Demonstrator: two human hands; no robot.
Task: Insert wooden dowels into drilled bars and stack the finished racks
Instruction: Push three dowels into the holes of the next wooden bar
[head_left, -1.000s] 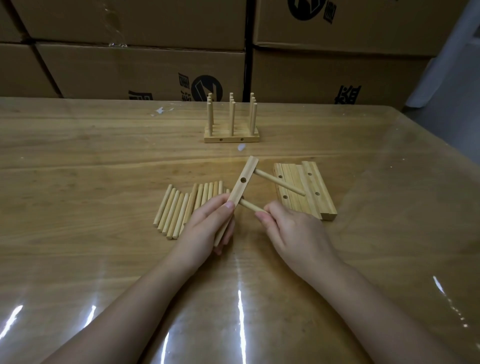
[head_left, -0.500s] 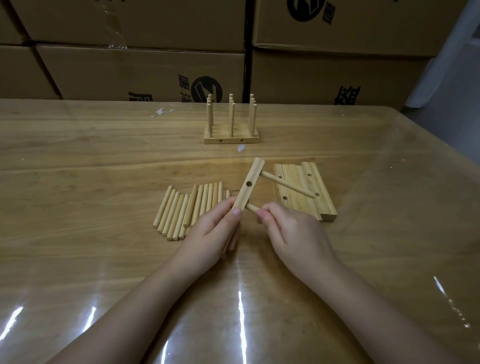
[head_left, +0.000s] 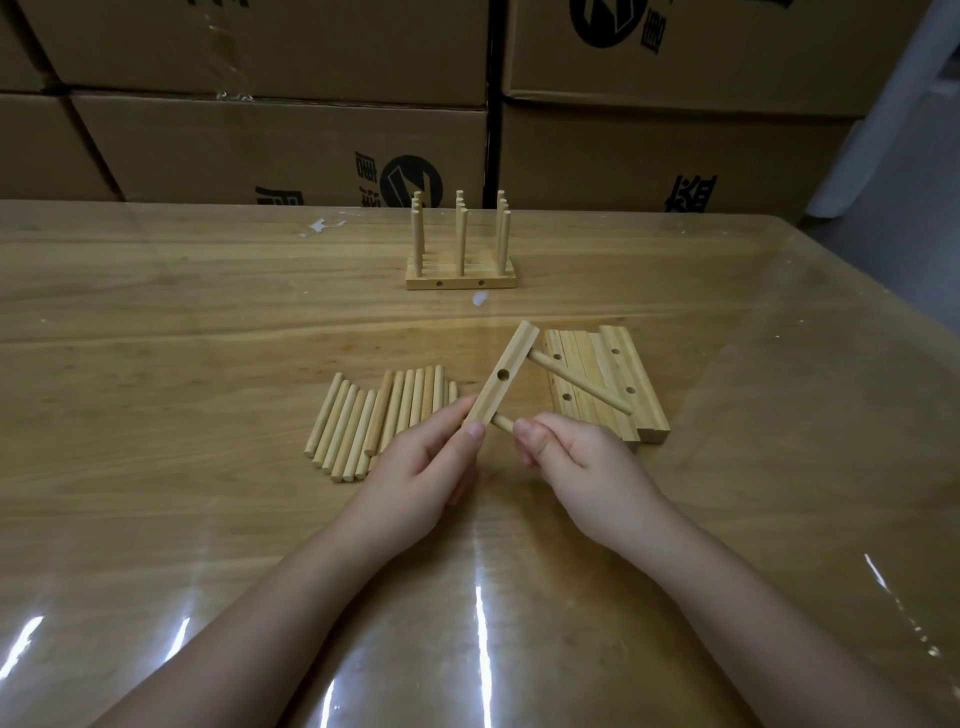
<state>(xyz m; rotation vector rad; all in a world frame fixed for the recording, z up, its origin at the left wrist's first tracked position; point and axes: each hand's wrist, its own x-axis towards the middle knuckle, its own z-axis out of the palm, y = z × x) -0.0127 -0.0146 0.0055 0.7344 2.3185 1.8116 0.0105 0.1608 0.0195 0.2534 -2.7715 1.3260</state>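
Observation:
My left hand (head_left: 423, 467) grips the lower end of a drilled wooden bar (head_left: 503, 374), tilted up to the right above the table. One dowel (head_left: 582, 384) sticks out of the bar's upper hole toward the right; the middle hole is bare. My right hand (head_left: 576, 462) pinches a second dowel (head_left: 501, 422) whose tip sits in the bar's lowest hole. Loose dowels (head_left: 374, 421) lie in a row left of my hands. Several drilled bars (head_left: 608, 384) lie side by side at the right. The finished racks (head_left: 461, 260) stand stacked further back.
The wooden table (head_left: 156, 332) has a glossy clear cover with glare near me. Cardboard boxes (head_left: 291, 140) form a wall behind its far edge. Small white scraps (head_left: 319, 226) lie at the back. The table's right edge (head_left: 852, 291) slants away.
The second dowel has gone deeper into the lowest hole, so less of it shows between my right fingers and the bar. The bar has shifted slightly right and up.

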